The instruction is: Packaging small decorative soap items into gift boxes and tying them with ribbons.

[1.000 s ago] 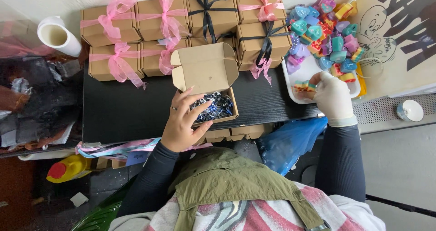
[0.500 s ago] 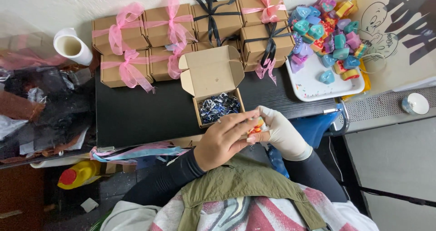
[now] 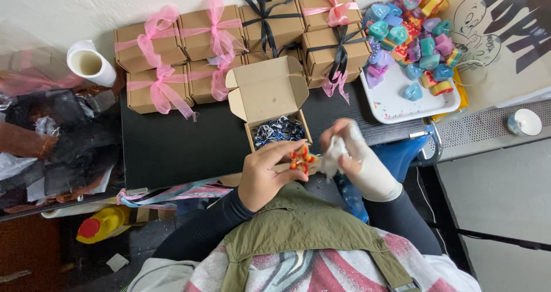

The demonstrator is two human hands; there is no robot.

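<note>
My left hand [image 3: 265, 171] holds a small red and orange soap piece [image 3: 300, 159] just in front of an open cardboard box [image 3: 270, 100] filled with dark shredded paper [image 3: 279, 129]. My right hand [image 3: 353, 154], in a white glove, pinches a bit of crumpled white wrapping [image 3: 331, 160] right beside the piece. Both hands hover over the near edge of the black table [image 3: 172, 143].
Several closed cardboard boxes tied with pink ribbon [image 3: 166, 57] and black ribbon [image 3: 270, 22] line the back. A white tray [image 3: 396, 100] with several coloured soap pieces [image 3: 419, 34] sits right. A white roll [image 3: 89, 62] stands left, loose ribbons [image 3: 166, 194] hang off the front edge.
My right hand came back from the tray with the piece and met my left hand in front of the open box. The white wrapping now shows between the hands.
</note>
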